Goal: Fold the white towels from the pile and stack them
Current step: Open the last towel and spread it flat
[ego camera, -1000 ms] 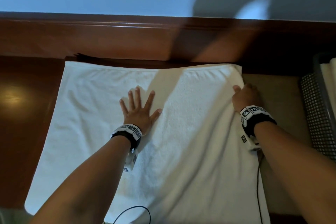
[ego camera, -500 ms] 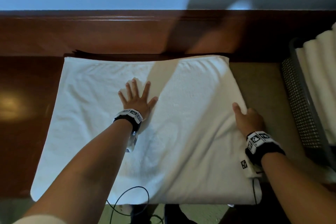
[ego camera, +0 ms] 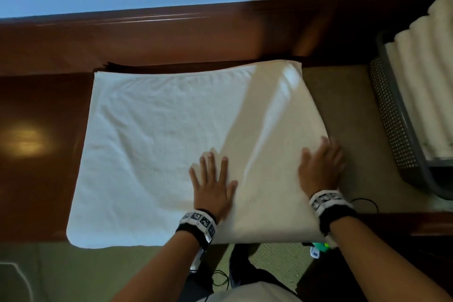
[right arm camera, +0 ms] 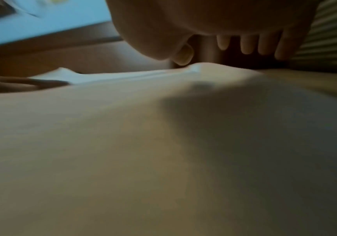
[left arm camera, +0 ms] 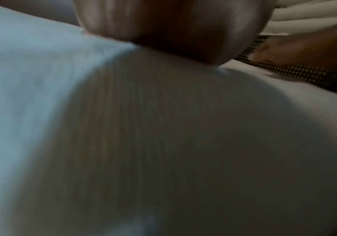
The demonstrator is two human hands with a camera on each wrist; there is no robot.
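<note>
White terry-cloth towel [ego camera: 159,149] lies flat on the brown wooden table [ego camera: 36,167], near edge at the table's front. Both hands press it with straight, spread fingers: left hand [ego camera: 212,186] mid-towel, right hand [ego camera: 321,167] at the right edge. It looks soft, light and limp, best taken by its corners. Since earlier, both hands have slid nearer. Beyond, a grey mesh basket [ego camera: 397,130] holds folded towels.

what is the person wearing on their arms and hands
Both forearms are bare, with no sleeves in view. The hands, left hand and right hand, wear no gloves. Each wrist carries a black band, the left wristband and the right wristband, with a white strip of square black-and-white markers. A thin black cable loops beside the right wrist.
</note>
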